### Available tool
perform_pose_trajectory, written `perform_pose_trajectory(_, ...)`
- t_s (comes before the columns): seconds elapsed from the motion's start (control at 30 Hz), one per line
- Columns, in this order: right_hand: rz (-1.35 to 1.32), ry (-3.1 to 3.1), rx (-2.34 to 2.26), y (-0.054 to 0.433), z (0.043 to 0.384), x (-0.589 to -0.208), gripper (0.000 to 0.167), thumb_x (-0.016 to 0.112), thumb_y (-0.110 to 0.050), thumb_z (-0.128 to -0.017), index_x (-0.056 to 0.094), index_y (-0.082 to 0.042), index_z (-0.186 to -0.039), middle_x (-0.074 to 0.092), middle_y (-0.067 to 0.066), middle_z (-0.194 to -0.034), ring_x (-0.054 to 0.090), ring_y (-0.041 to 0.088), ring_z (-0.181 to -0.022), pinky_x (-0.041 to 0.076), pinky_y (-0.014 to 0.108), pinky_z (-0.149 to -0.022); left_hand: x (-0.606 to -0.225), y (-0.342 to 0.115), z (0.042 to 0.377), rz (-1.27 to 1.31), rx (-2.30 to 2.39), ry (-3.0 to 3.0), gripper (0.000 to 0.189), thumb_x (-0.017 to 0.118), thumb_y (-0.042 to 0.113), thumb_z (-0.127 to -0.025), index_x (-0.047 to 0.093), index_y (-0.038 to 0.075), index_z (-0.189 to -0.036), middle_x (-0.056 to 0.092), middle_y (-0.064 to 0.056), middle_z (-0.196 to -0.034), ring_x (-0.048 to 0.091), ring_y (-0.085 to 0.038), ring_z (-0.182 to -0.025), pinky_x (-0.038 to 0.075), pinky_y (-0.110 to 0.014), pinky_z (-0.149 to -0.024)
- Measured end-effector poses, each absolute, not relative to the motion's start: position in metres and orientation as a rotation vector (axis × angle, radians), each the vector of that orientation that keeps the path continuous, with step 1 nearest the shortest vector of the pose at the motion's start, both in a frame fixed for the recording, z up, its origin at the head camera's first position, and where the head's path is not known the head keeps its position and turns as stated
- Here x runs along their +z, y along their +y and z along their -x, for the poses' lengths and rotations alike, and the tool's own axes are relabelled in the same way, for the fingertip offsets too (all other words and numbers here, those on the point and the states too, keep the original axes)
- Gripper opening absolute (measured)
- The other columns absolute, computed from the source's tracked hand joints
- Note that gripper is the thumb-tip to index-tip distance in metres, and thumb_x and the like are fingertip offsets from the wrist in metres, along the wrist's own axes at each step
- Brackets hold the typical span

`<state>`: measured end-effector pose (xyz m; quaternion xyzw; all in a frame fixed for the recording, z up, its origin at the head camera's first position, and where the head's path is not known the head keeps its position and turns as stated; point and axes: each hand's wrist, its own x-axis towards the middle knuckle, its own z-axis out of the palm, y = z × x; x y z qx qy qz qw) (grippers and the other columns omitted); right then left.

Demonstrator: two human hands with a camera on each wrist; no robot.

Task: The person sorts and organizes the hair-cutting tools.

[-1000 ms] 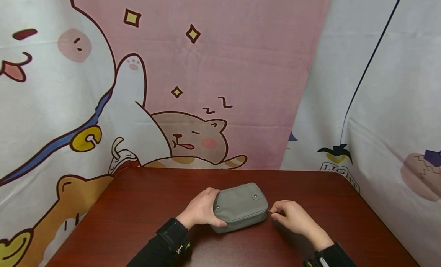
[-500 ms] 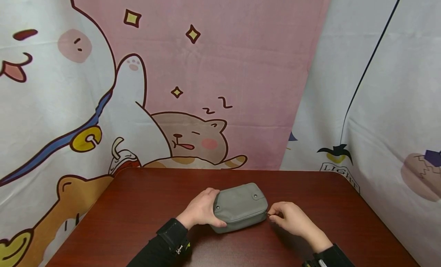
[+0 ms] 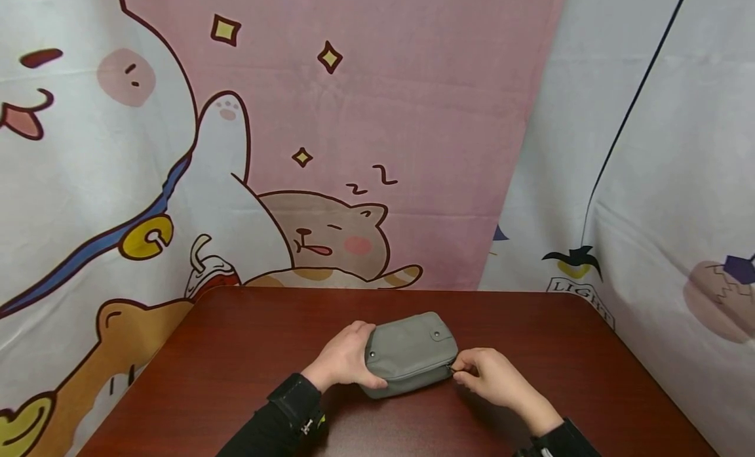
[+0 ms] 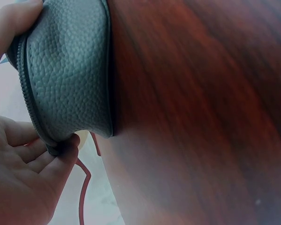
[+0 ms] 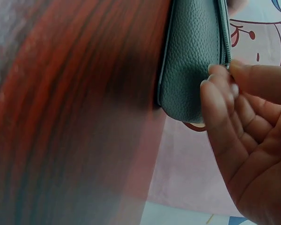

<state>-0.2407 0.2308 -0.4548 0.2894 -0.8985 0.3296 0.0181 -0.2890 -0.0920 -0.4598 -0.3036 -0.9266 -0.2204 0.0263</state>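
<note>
A grey-green pebbled leather zip pouch (image 3: pixel 409 349) lies on the wooden table, its flat top with two snap studs facing up. My left hand (image 3: pixel 345 357) grips its left end, thumb on the front side. In the left wrist view, fingertips (image 4: pixel 68 146) of that hand hold the pouch near the end of the zipper (image 4: pixel 28 96). At the front right corner my right hand (image 3: pixel 492 377) pinches the zipper pull between thumb and fingertips. The right wrist view shows the zipper (image 5: pixel 225 28) running up to that pinch; the pull itself is mostly hidden.
The dark red-brown table (image 3: pixel 265 326) extends behind and to both sides of the pouch. A cartoon-printed cloth (image 3: pixel 413 116) hangs behind it, with a pale cloth (image 3: pixel 660 181) on the right.
My right hand has moved a short way left along the front right corner of the pouch, pinching the zipper pull. My left hand and the pouch stay practically in place.
</note>
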Motion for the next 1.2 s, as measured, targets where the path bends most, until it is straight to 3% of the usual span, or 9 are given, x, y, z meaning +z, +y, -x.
perform_pose_trajectory(0.47,-0.919,-2.783,1.139,0.216,0.237,-0.456,0.008,0.071,-0.005,-0.09,0.07,-0.013,-0.089,0.063,-0.013,-0.076,0.057,0.001,-0.058,0.049,0.024,-0.052,-0.46,-0.092,0.288,0.933,-0.679,-2.86,0.108,0.088,0.056,-0.059,0.048,-0.004,-0.139,0.053,-0.014,-0.129,0.055,-0.023,-0.109,0.049,-0.038,-0.092)
perform_pose_trajectory(1.2,-0.991,-2.768,1.194,0.184,0.232,-0.455,0.003,0.073,-0.011,-0.09,0.072,-0.01,-0.092,0.066,-0.013,-0.076,0.059,-0.001,-0.058,0.049,0.022,-0.052,-0.463,-0.092,0.289,0.938,-0.686,-2.842,0.108,0.088,0.056,-0.059,0.048,-0.006,-0.139,0.053,-0.014,-0.129,0.055,-0.024,-0.109,0.049,-0.039,-0.091)
